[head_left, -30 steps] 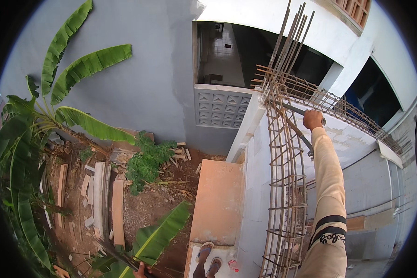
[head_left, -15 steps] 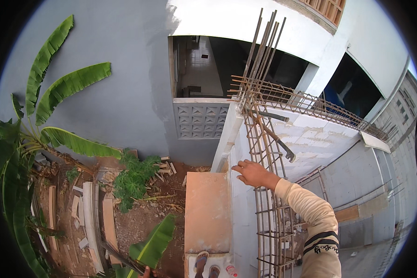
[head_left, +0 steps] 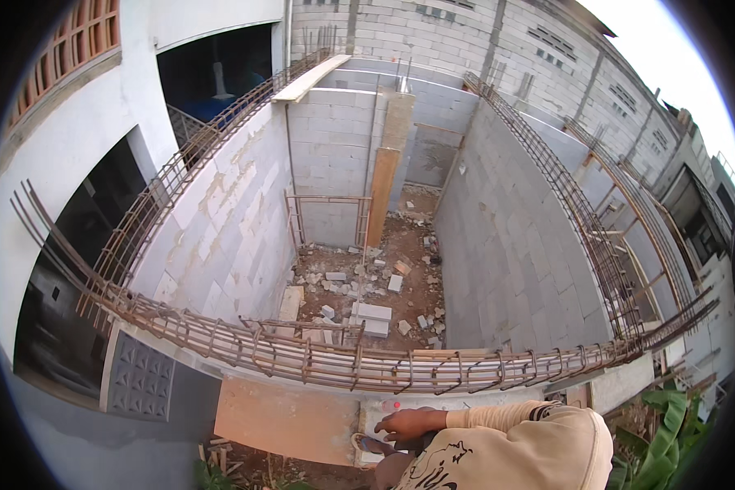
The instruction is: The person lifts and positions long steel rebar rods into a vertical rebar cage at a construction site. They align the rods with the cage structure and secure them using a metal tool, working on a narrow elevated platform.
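Observation:
My right hand (head_left: pixel 408 423) hangs low near the bottom middle, in front of a ledge, at the end of a beige sleeve (head_left: pixel 498 418). Its fingers are loosely bent and a little apart, and I see nothing held in them. Just below it is my foot in a sandal (head_left: pixel 369 445). A small red cap (head_left: pixel 397 405) shows right above the hand. Beyond the hand, a long cage of rusty rebar (head_left: pixel 327 363) runs along the top of the wall, apart from the fingers. My left hand is outside the picture.
An orange-brown board (head_left: pixel 286 420) lies left of my foot. Pale block walls (head_left: pixel 514 220) enclose a deep pit-like room with rubble (head_left: pixel 400 265) and loose blocks (head_left: pixel 371 318). Bare rebar ends (head_left: pixel 49 229) stick out at the left corner. Banana leaves (head_left: pixel 665 433) stand at lower right.
The view has swung right, from the grey wall and plants to the walled room. My right hand has drawn back from over the rebar column. My left hand, earlier at the lower edge, has left view.

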A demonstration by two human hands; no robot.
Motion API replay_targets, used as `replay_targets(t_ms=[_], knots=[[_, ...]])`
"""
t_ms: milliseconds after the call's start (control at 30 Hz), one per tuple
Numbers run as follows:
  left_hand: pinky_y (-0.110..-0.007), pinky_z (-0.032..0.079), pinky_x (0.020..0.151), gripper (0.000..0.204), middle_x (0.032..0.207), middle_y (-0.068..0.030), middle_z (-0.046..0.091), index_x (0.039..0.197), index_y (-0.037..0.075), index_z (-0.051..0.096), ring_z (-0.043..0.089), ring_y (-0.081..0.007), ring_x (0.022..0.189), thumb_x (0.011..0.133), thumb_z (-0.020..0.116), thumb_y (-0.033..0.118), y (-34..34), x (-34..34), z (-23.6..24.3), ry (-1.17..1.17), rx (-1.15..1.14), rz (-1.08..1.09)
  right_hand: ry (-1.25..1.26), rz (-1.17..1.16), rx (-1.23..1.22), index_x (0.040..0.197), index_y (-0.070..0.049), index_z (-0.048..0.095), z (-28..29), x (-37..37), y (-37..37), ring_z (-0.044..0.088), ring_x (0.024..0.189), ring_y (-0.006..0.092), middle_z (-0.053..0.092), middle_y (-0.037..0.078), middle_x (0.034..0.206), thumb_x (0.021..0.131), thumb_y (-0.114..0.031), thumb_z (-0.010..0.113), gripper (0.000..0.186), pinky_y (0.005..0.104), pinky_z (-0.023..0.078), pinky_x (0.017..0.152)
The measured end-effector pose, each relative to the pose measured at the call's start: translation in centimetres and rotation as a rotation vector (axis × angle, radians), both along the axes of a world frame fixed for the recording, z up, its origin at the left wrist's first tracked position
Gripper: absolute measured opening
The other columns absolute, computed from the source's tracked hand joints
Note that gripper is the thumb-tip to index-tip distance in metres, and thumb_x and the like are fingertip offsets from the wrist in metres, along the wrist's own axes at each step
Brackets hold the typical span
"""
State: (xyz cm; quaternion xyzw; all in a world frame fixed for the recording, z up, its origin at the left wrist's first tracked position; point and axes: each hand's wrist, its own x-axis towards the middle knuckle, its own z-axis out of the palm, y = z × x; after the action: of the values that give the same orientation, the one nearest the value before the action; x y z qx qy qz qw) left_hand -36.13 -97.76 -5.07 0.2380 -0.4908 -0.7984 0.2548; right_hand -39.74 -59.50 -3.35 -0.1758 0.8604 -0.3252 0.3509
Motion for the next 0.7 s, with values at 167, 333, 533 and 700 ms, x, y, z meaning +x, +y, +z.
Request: replay_targets(t_ms=[167, 333, 533, 700], knots=[[-0.042, 0.05, 0.072, 0.041, 0.085, -0.0119, 0.064, 0.113, -0.004, 0.065, 0.056, -0.0251, 0.075, 0.094, 0.062, 0.033, 1.3, -9.6, 6.3, -0.375, -0.018, -0.336, 0.415, -0.632, -0.082, 0.122, -0.005, 0.059, 7.0, 1.2, 5.7, 0.066, 0.095, 0.0368, 0.067, 0.016, 0.101, 0.093, -0.024, 0.061, 0.035, 0.0487, 0.051, 0.08], [-0.042, 0.05, 0.07, 0.03, 0.084, -0.013, 0.064, 0.108, -0.004, 0.062, 0.059, -0.0254, 0.075, 0.091, 0.064, 0.021, 7.5, -16.2, 12.7, -0.433, -0.454, -0.444, 0.374, -1.015, -0.028, 0.12, -0.005, 0.059, 7.8, 8.9, 11.8, 0.065, 0.097, 0.0369, 0.067, 0.017, 0.104, 0.094, -0.026, 0.06, 0.034, 0.0484, 0.051, 0.082], [-0.042, 0.05, 0.069, 0.031, 0.085, -0.0152, 0.064, 0.11, -0.006, 0.062, 0.059, -0.0263, 0.076, 0.088, 0.067, 0.016, 21.7, -17.7, 20.7, -0.025, -1.027, -0.466, 0.27, -1.252, 0.021, 0.119, -0.006, 0.061, 5.0, 19.6, 16.4, 0.065, 0.098, 0.037, 0.067, 0.016, 0.105, 0.093, -0.028, 0.061, 0.034, 0.049, 0.051, 0.083], [-0.039, 0.048, 0.065, 0.03, 0.08, -0.0129, 0.061, 0.113, -0.006, 0.064, 0.055, -0.0237, 0.071, 0.09, 0.067, 0.015, 35.8, -15.4, 21.7, 0.327, -1.115, -0.749, 0.27, -1.304, 0.078, 0.121, -0.006, 0.06, 3.9, 26.1, 22.0, 0.065, 0.098, 0.0372, 0.067, 0.015, 0.109, 0.095, -0.03, 0.058, 0.035, 0.0485, 0.051, 0.083]])
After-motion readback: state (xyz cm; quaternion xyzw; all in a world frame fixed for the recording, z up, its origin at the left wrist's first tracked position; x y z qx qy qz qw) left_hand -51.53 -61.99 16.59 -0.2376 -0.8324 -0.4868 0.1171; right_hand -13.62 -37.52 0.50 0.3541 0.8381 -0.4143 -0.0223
